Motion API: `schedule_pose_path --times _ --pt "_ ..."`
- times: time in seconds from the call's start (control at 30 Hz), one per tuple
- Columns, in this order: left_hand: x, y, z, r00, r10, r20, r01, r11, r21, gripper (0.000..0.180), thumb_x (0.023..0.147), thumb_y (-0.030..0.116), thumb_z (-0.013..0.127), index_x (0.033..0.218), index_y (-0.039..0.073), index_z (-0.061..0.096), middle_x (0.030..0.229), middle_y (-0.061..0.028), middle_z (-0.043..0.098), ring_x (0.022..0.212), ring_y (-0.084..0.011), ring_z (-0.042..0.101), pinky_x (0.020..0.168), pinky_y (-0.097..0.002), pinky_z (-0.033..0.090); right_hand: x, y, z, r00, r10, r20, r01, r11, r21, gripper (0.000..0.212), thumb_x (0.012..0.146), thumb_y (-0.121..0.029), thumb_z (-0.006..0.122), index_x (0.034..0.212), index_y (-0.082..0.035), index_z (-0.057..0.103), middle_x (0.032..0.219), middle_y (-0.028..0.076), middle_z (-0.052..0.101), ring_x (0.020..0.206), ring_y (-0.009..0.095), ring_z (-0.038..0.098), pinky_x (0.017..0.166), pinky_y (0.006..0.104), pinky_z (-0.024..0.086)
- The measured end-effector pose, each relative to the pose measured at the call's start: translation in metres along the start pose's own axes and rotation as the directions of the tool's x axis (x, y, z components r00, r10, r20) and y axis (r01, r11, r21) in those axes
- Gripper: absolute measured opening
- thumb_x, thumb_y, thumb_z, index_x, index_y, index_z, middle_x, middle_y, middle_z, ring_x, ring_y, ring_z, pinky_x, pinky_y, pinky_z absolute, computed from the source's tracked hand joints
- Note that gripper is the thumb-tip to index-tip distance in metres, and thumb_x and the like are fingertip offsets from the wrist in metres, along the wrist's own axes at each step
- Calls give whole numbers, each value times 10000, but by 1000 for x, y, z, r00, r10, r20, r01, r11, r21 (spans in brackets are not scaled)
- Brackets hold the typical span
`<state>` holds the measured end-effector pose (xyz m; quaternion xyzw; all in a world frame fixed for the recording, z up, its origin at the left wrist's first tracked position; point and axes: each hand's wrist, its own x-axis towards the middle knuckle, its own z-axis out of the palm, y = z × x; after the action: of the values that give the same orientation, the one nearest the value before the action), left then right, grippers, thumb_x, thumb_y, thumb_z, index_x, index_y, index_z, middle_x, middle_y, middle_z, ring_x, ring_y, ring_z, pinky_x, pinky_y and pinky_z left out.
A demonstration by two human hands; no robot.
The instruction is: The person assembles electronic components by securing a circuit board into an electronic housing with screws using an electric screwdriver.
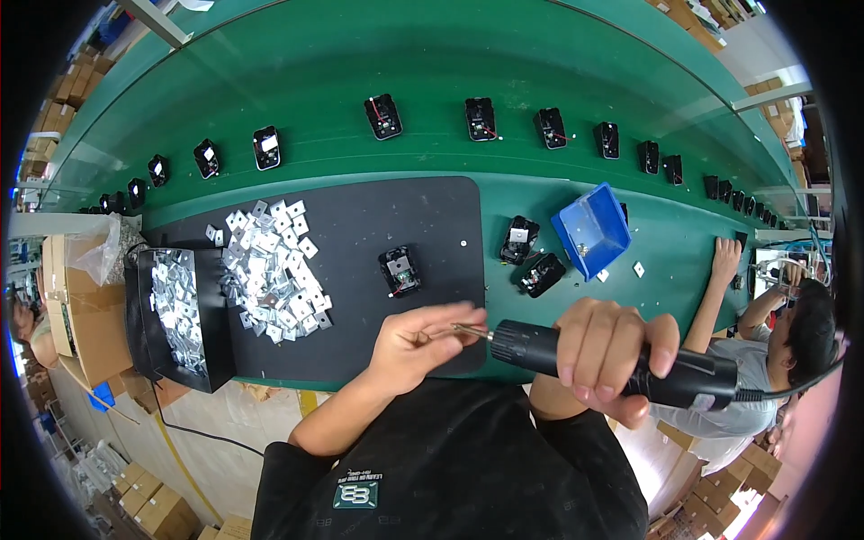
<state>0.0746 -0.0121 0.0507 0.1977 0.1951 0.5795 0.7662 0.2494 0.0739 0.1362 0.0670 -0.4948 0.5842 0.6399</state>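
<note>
My right hand (pixel 605 353) is wrapped round a black electric screwdriver (pixel 526 346), which lies sideways and points left, with a cable at its rear end. Its thin metal bit reaches my left hand (pixel 416 346). That hand's fingers are pressed together and half curled about the bit's tip; whatever lies within them is too small to make out. On the black mat beyond, a small black housing (pixel 400 270) lies with a silvery metal plate in it. Two similar black housings, one upper (pixel 519 240) and one lower (pixel 542 274), sit right of the mat.
Loose metal plates (pixel 274 270) form a pile on the mat's left, beside a black bin (pixel 216 346) of similar plates. A blue tray (pixel 576 243) holds small screws. Several black housings line the green strip (pixel 333 135) at the back. At right, a co-worker's arm (pixel 715 292) rests on the bench.
</note>
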Motion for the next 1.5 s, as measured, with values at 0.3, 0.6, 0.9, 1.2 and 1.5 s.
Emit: schedule_pose_path --times 0.3,0.6,0.9,1.2,1.5 --pt "7 60 -39 978 206 -29 114 -412 904 924 562 203 828 1353 42 378 1366 -97 450 1281 -299 398 1049 -567 183 -13 32 -1 987 67 -145 -83 991 -106 369 804 -210 646 1066 -107 409 663 -11 515 524 121 506 511 269 443" --pt "19 30 -54 968 240 79 -7 -288 958 783 554 198 782 1246 18 463 1118 -110 560 1084 -242 530 1057 -522 222 -36 82 -8 955 173 -240 -216 962 -166 337 796 -128 654 1019 -87 404 650 9 501 557 137 515 581 322 461" --pt "25 27 -53 974 199 103 -52 -247 968 785 523 236 752 1232 26 489 1081 -123 572 1027 -262 546 1060 -509 243 -43 93 -14 942 208 -263 -253 956 -149 305 802 -106 659 998 -75 427 643 23 517 560 132 519 597 315 472" --pt "28 27 -52 978 180 107 -62 -235 970 778 526 234 749 1231 26 493 1049 -118 573 1018 -262 546 1053 -492 266 -44 92 -15 923 241 -300 -308 930 -199 377 776 -178 684 1002 -91 395 639 19 488 531 142 496 558 298 440" --pt "30 28 -55 975 165 152 -113 -225 968 736 536 194 752 1207 17 507 1030 -113 570 1001 -257 552 1047 -478 297 -41 97 -16 910 347 -227 -388 906 -170 257 770 -89 676 865 -88 437 620 21 502 516 139 505 546 302 451"
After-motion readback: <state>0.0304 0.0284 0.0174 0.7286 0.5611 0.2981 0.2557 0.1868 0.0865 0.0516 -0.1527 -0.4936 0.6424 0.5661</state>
